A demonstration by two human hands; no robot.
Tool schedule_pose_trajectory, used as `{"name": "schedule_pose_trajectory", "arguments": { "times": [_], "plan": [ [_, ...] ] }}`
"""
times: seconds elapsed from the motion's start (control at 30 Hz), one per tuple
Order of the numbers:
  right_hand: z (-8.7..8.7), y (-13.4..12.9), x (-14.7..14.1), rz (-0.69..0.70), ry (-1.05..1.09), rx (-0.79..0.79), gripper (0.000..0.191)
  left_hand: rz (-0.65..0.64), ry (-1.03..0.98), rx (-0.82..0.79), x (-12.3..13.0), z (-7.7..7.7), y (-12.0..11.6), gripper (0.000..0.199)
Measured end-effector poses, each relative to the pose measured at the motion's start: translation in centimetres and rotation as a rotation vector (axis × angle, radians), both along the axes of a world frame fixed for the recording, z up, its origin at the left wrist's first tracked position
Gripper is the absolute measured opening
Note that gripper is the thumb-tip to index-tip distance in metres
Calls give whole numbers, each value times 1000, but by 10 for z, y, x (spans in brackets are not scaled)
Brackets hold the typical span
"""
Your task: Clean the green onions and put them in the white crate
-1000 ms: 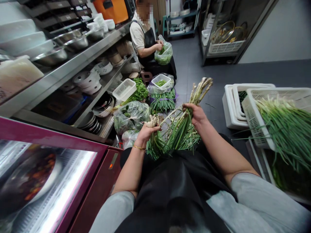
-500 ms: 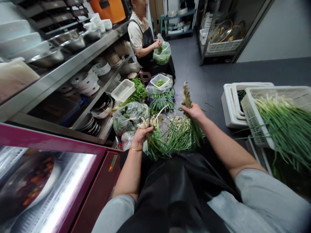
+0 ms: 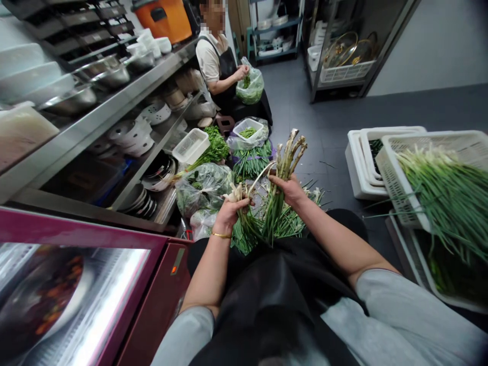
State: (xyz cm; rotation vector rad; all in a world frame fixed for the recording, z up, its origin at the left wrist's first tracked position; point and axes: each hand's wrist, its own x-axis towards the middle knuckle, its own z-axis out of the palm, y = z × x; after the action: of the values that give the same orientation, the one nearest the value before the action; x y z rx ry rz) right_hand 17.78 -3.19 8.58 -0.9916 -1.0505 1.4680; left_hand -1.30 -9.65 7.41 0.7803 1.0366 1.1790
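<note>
Right above the lap of a black apron (image 3: pixel 282 284), the left hand (image 3: pixel 227 213) has its fingers (image 3: pixel 242 204) curled snug round a bunch of green onions (image 3: pixel 237 193), whitish root ends poking up past the thumb and green tops flopping down toward the apron. Right hand (image 3: pixel 287 189) has its fingers closed round a second bundle (image 3: pixel 292 152), and that one's scruffier, with brownish, dirty-looking ends sticking up well past the grip. One pale stalk (image 3: pixel 261 178) leans out of the left bunch toward the right thumb; can't tell if it's actually being pinched. Floor (image 3: pixel 328 178) just beyond the knees is a mess of loose stems (image 3: pixel 305 218). Near the left hand sits a clear plastic bag of greens (image 3: pixel 204 185), and past that a white basket (image 3: pixel 190 147) beside some leafy herbs (image 3: pixel 218 145). Over on the right, a white crate (image 3: pixel 404 203) is heaped with more long green stalks (image 3: pixel 453 193), tops spilling over the edge. Further back, a co-worker (image 3: pixel 213 66) has hands at a see-through bag (image 3: pixel 251 90) with greens inside.
</note>
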Motion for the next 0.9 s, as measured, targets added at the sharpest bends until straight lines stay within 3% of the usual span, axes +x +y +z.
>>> {"name": "schedule_pose_trajectory", "arguments": {
  "times": [0.1,0.2,0.37,0.5,0.7,0.9],
  "plan": [
    [4,-6,-3,110,-16,84,40,-80,29,-11,7,1,-2,39],
    [5,-9,-4,129,-53,109,34,-154,75,-33,11,2,-4,41],
    [8,-10,-3,156,-251,185,37,4,152,25,15,5,1,41],
    [13,-10,-2,254,-352,194,37,9,176,83,18,9,8,35],
    [14,7,15,59,-360,228,32,-29,148,11,13,6,4,41],
    [19,19,27,-175,-209,118,31,11,149,-39,-2,-3,-4,42]
  ]
}}
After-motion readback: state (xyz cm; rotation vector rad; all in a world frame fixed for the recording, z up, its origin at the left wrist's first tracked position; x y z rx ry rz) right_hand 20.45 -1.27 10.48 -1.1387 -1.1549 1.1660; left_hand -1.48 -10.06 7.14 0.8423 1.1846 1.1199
